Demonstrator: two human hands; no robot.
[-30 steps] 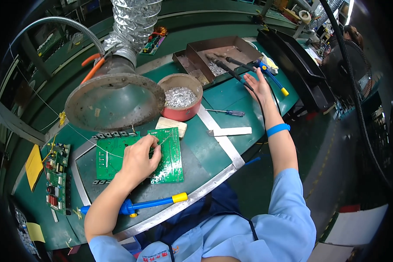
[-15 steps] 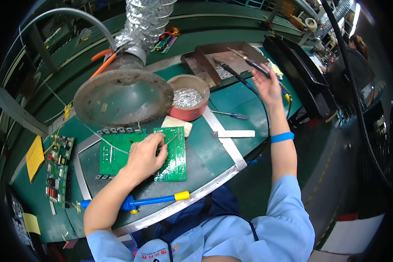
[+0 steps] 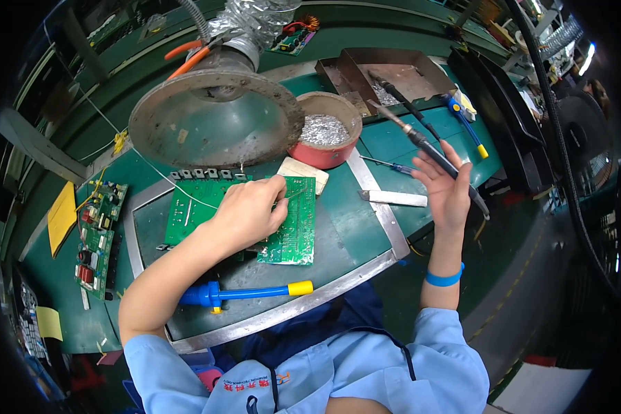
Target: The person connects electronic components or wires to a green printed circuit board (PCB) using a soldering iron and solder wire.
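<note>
My left hand (image 3: 250, 212) is closed in a pinch on a thin solder wire (image 3: 174, 185). The wire trails off to the upper left, and a short end sticks out past the fingers. Beneath this hand lies a green circuit board (image 3: 293, 238), solder side up, with several metal-tabbed parts along its far edge. At the right, my right hand (image 3: 448, 185) holds a soldering iron (image 3: 428, 146) loosely across its fingers and thumb. The iron's bare tip points to the upper left, away from the board. A blue band circles the right wrist.
A fume hood (image 3: 214, 124) overhangs the board. Beside it stand a red pot (image 3: 324, 155) of silvery scraps and a metal tray (image 3: 421, 65) with a second iron (image 3: 410, 103). A screwdriver (image 3: 393, 166), white-handled blade (image 3: 397, 199), blue solder suckers (image 3: 252, 293) and a populated board (image 3: 98, 238) lie around.
My right hand has taken hold of the soldering iron and drawn it from the tray toward me. The left hand stays pinched over the board. The whole view has shifted slightly.
</note>
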